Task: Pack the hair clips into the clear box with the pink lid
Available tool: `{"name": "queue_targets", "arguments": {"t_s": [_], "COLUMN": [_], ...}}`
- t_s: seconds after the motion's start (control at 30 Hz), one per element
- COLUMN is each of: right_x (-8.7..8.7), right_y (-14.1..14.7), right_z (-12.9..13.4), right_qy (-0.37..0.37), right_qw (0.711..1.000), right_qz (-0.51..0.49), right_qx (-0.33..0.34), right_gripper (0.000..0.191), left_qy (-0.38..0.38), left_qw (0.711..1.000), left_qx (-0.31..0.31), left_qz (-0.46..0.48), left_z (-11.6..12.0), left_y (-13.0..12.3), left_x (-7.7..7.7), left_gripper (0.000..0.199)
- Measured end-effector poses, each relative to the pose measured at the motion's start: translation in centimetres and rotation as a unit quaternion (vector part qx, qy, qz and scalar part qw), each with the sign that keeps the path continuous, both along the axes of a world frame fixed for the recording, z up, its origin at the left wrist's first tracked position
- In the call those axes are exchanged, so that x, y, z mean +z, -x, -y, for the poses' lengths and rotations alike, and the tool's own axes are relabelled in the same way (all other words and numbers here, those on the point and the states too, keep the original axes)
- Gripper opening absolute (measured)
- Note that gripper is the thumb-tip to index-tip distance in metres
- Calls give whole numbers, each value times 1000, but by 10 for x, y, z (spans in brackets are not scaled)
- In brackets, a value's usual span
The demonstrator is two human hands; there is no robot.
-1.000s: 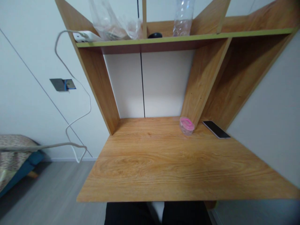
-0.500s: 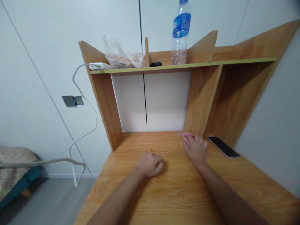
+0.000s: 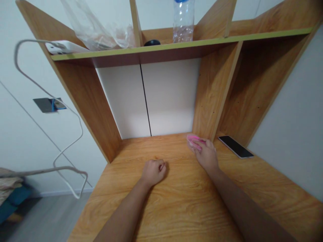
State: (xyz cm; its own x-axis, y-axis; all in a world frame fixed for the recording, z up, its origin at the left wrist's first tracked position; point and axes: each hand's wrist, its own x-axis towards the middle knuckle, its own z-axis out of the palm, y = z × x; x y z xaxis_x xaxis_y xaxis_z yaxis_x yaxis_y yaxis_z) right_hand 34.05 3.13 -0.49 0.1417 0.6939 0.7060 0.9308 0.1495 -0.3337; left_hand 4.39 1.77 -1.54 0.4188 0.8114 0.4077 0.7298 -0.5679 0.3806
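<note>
My right hand (image 3: 207, 155) is closed around a pink, brush-like object (image 3: 193, 142) with a pale, see-through edge. It rests on the wooden desk top (image 3: 181, 208) near the back, beside the foot of the upright divider. The fingers cover part of the object. My left hand (image 3: 153, 172) lies on the desk as a loose fist, with nothing seen in it. To the right of my right hand, a dark-screened phone (image 3: 236, 147) lies flat.
Above the desk runs a wooden shelf (image 3: 166, 48). On it stand a plastic bottle (image 3: 183, 23), a round black item (image 3: 152, 42), a clear plastic bag (image 3: 108, 37) and a white charger-like block (image 3: 64, 47). A pale cable (image 3: 80, 127) hangs at the left.
The view has tilted down and come closer to the shelf. My right hand and the pink object appear slightly further left and back, with more of the object showing. My left hand stays a fist.
</note>
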Motion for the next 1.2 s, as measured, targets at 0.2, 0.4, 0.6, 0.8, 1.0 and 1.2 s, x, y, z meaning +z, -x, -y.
{"name": "queue_targets", "arguments": {"t_s": [0.2, 0.4, 0.6, 0.8, 1.0, 1.2], "right_x": [-4, 4, 10, 13, 19, 19], "right_y": [23, 53, 64, 66, 72, 76], "right_z": [9, 23, 30, 35, 38, 40], "right_qy": [23, 71, 79, 69, 6, -35], "right_qw": [968, 907, 884, 919, 926, 919], "right_qz": [-65, -52, -51, 16, 121, 194], "right_qx": [242, 412, 458, 387, 357, 341], "right_gripper": [57, 50, 39, 48, 48, 36], "left_qy": [5, -102, -59, -22, -30, -41], "left_qw": [999, 982, 987, 982, 983, 982], "left_qx": [2, -38, -75, -78, -100, -126], "left_qz": [46, 156, 133, 173, 149, 134], "left_z": [-4, -1, -6, -7, -1, -4], "left_y": [2, 0, 0, -1, -3, 0], "left_x": [0, 9, -6, -4, 5, 7], "left_gripper": [34, 54, 82, 73, 68, 67]}}
